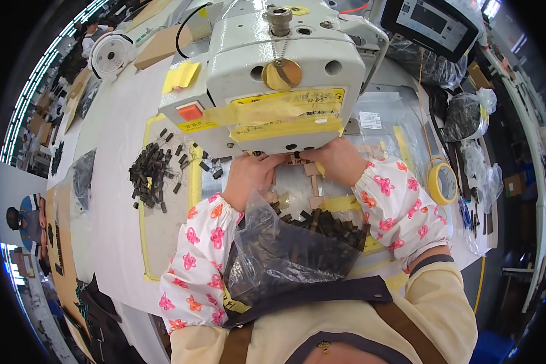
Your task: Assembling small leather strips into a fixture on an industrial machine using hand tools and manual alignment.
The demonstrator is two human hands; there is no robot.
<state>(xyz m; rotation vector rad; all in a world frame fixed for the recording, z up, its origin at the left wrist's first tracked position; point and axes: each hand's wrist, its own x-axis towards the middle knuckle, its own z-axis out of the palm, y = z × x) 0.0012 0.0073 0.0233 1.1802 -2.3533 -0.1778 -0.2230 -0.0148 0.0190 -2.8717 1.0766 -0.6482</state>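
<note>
Both my hands are under the head of a white industrial sewing machine (230, 57). My left hand (247, 177) is closed, its fingers bent in towards the needle area. From the other side my right hand (341, 162) reaches in, its fingers drawn together. A small dark piece (295, 159) lies between the fingertips; the machine head partly hides them, so what each hand pinches is unclear. Nearer me, a clear plastic bag (267, 252) lies against my body, with many short black strap pieces (330, 227) in and beside its mouth.
Left of the machine is a heap of black pieces with loose threads (155, 173). A roll of yellow tape (443, 183) stands at the right. Further off are a white fan (111, 56), a control screen (429, 24) and plastic-wrapped bundles (465, 116). Another person (30, 221) is at far left.
</note>
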